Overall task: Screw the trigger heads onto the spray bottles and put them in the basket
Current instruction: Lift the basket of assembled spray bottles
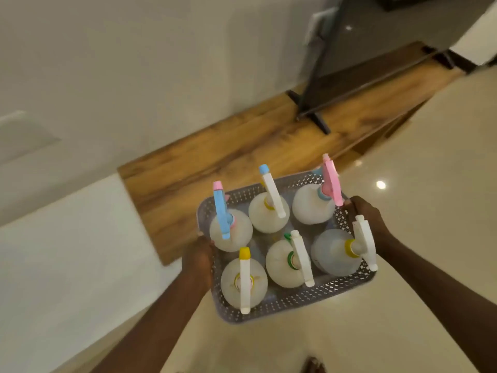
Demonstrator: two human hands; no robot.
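Note:
A grey perforated basket [279,305] is held in the air over the floor. Several translucent spray bottles stand upright inside it, each with a trigger head on top: a blue head [222,211], a white head with a blue tip [271,192], a pink head [332,181], a white head with a yellow tip [244,278], a white one with a green collar [301,259] and a white one with a yellow collar [364,242]. My left hand [197,261] grips the basket's left rim. My right hand [367,215] grips its right rim.
A long wooden shelf [242,152] runs along the white wall ahead, with a black metal stand [313,103] on it. Glossy cream floor tiles [416,170] lie below and to the right. My toes [313,366] show at the bottom edge.

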